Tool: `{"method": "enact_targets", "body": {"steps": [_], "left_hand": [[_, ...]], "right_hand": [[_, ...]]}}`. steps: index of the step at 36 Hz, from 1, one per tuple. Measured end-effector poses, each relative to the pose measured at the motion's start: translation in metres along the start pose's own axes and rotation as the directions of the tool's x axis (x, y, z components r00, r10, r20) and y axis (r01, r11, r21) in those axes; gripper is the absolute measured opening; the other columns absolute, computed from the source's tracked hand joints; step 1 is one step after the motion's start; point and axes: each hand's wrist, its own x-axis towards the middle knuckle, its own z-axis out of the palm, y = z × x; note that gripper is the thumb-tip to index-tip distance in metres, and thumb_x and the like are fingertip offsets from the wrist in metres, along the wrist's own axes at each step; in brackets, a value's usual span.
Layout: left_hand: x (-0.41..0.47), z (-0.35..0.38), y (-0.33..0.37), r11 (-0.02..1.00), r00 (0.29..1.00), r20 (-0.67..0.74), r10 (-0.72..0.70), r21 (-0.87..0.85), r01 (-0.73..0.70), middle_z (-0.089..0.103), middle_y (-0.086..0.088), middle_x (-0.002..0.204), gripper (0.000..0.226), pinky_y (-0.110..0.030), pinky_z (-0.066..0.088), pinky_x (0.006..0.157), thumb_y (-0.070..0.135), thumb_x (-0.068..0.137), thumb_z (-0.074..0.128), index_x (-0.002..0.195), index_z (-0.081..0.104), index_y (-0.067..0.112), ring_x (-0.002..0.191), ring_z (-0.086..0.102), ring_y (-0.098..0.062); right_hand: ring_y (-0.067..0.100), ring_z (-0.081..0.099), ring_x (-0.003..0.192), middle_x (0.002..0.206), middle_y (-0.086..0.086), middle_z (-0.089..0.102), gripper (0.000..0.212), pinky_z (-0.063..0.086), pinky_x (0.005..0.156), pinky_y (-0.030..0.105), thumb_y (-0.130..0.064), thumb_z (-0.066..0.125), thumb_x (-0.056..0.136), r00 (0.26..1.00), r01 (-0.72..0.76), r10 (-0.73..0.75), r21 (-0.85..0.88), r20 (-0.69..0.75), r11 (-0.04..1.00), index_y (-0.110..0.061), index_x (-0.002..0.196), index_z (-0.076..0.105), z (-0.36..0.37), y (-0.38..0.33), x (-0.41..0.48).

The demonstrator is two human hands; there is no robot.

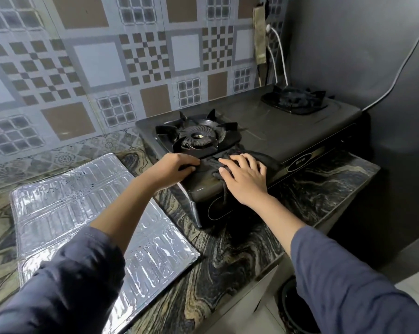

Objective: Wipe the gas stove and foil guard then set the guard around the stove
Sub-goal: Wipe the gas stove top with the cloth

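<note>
the dark cloth [230,165] looks soft and floppy, so it should bunch up and slide easily over the smooth black top of the gas stove [288,131]. it lies on the stove's front left corner, just below the near burner [197,138]. the right hand [243,178] lies flat on top of the cloth with fingers spread, pressing it down. the left hand [173,167] is curled and pinches the cloth's left edge. the foil guard [83,208] lies flat on the marble counter [300,189], left of the stove and partly under the left arm. it looks thin, light and easy to bend or dent, so it is best lifted gently by its edges with both hands
</note>
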Motion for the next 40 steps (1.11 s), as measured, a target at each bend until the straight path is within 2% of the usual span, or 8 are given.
{"method": "enact_targets", "body": {"steps": [14, 20, 24, 28, 32, 35, 38, 40], "left_hand": [[-0.014, -0.001, -0.011, 1.000, 0.996, -0.089, 0.005, 0.003, -0.004, 0.063, -0.007, 0.119, 0.028, -0.024, 0.045, 0.096, 0.018, 0.090, 0.056, 0.115, 0.064, 0.008, 0.105, 0.061, -0.018], [-0.019, 0.001, -0.017, 0.998, 0.986, -0.158, -0.055, -0.031, 0.050, 0.063, -0.008, 0.116, 0.026, -0.019, 0.046, 0.088, 0.017, 0.090, 0.055, 0.112, 0.065, 0.008, 0.089, 0.055, -0.009], [-0.024, 0.001, -0.025, 0.991, 0.969, -0.214, -0.123, -0.072, 0.110, 0.063, -0.007, 0.116, 0.026, -0.017, 0.039, 0.093, 0.017, 0.089, 0.057, 0.112, 0.065, 0.007, 0.099, 0.059, -0.016], [-0.026, 0.004, -0.029, 0.985, 0.964, -0.223, -0.145, -0.127, 0.119, 0.062, -0.005, 0.115, 0.026, -0.015, 0.037, 0.092, 0.016, 0.088, 0.058, 0.112, 0.065, 0.008, 0.096, 0.054, -0.008], [-0.026, 0.005, -0.031, 0.975, 0.955, -0.237, -0.180, -0.172, 0.141, 0.061, -0.005, 0.117, 0.025, -0.020, 0.040, 0.096, 0.012, 0.088, 0.057, 0.112, 0.065, 0.008, 0.098, 0.051, -0.006], [-0.025, 0.006, -0.033, 0.967, 0.945, -0.253, -0.206, -0.200, 0.157, 0.060, -0.006, 0.116, 0.025, -0.012, 0.038, 0.089, 0.009, 0.089, 0.056, 0.112, 0.065, 0.008, 0.099, 0.051, -0.007], [-0.024, 0.007, -0.035, 0.955, 0.935, -0.262, -0.239, -0.237, 0.177, 0.059, -0.005, 0.114, 0.025, 0.004, 0.036, 0.075, 0.007, 0.089, 0.055, 0.111, 0.066, 0.007, 0.098, 0.051, -0.007], [-0.024, 0.009, -0.036, 0.946, 0.927, -0.273, -0.257, -0.267, 0.184, 0.059, -0.006, 0.114, 0.024, 0.006, 0.036, 0.072, 0.007, 0.089, 0.054, 0.110, 0.066, 0.006, 0.097, 0.052, -0.007]], "right_hand": [[0.015, 0.020, 0.138, 0.142, -0.010, 0.040, 0.036, 0.010, 0.109, 0.040, -0.044, 0.034, 0.095, 0.997, 0.032, -0.030, 0.028, -0.069, 0.999, -0.040, 0.128, 0.047, 0.015, -0.034, -0.018], [0.015, 0.020, 0.137, 0.140, -0.010, 0.041, 0.036, 0.008, 0.109, 0.041, -0.044, 0.034, 0.095, 0.997, 0.011, -0.007, 0.051, -0.079, 0.999, -0.038, 0.127, 0.048, 0.020, -0.049, -0.020], [0.018, 0.021, 0.137, 0.139, -0.007, 0.042, 0.036, 0.008, 0.110, 0.042, -0.043, 0.034, 0.095, 0.995, 0.004, 0.001, 0.052, -0.097, 0.999, -0.035, 0.127, 0.049, 0.025, -0.062, -0.021], [0.023, 0.020, 0.138, 0.140, -0.002, 0.042, 0.037, 0.008, 0.111, 0.045, -0.040, 0.035, 0.095, 0.996, 0.003, 0.004, 0.070, -0.093, 0.998, -0.030, 0.126, 0.051, 0.030, -0.074, -0.023], [0.028, 0.023, 0.137, 0.139, 0.003, 0.045, 0.037, 0.011, 0.110, 0.048, -0.039, 0.039, 0.094, 0.992, 0.015, -0.011, 0.036, -0.128, 0.999, -0.025, 0.126, 0.053, 0.034, -0.086, -0.025], [0.031, 0.029, 0.135, 0.135, 0.006, 0.049, 0.039, 0.016, 0.109, 0.050, -0.038, 0.041, 0.092, 0.990, 0.034, -0.032, 0.013, -0.134, 0.999, -0.022, 0.125, 0.054, 0.038, -0.091, -0.027], [0.035, 0.046, 0.124, 0.120, 0.007, 0.061, 0.038, 0.031, 0.102, 0.053, -0.038, 0.044, 0.087, 0.976, 0.072, -0.075, -0.022, -0.206, 0.997, -0.021, 0.115, 0.063, 0.041, -0.093, -0.030], [0.034, 0.054, 0.115, 0.111, 0.005, 0.065, 0.038, 0.039, 0.095, 0.051, -0.038, 0.043, 0.084, 0.962, 0.127, -0.138, -0.063, -0.234, 0.990, -0.022, 0.110, 0.065, 0.042, -0.090, -0.031]]}}
